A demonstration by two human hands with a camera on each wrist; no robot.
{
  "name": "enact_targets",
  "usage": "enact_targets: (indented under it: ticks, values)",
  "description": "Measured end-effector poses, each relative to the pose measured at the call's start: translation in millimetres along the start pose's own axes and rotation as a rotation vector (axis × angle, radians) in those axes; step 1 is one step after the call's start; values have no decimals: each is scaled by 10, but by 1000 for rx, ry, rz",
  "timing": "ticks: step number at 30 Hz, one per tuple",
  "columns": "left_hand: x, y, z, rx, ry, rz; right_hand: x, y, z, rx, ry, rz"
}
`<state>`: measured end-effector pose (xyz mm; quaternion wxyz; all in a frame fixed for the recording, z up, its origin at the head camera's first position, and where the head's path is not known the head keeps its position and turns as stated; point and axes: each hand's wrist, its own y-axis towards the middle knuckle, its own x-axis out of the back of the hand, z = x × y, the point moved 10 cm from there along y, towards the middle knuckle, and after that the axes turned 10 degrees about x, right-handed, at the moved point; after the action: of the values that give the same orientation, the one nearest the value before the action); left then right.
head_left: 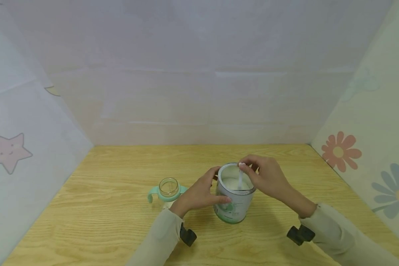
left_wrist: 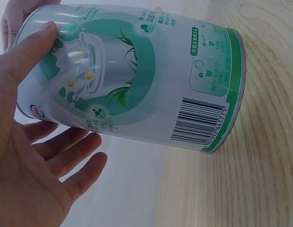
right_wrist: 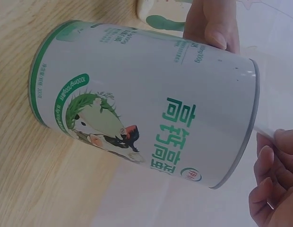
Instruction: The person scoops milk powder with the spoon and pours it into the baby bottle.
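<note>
A white and green milk powder can (head_left: 234, 207) stands uncovered on the wooden table, pale powder (head_left: 232, 183) visible inside. My left hand (head_left: 199, 192) holds the can from its left side, the thumb across the front; in the left wrist view the fingers of that hand (left_wrist: 28, 161) spread along the can wall (left_wrist: 137, 80). Over the can's right rim, my right hand (head_left: 267, 176) pinches the handle of a white scoop (head_left: 241, 179), which reaches down into the can. The scoop's lower end is hidden. In the right wrist view, thumb and fingers meet on the handle (right_wrist: 265, 132).
Left of the can stands an uncapped baby bottle (head_left: 169, 187) with mint green handles, partly covered by my left forearm. The wooden table (head_left: 103, 207) meets a pale cloth wall (head_left: 199, 111) at the back and patterned cloth at both sides.
</note>
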<state>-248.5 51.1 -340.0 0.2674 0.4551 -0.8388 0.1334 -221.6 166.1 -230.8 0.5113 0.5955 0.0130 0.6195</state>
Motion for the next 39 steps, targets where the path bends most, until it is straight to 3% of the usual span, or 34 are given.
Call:
enact_targets:
  ticks: [39]
  values:
    - [-14, -6, 2, -3, -21, 14, 139, 76, 55, -31, 94, -13]
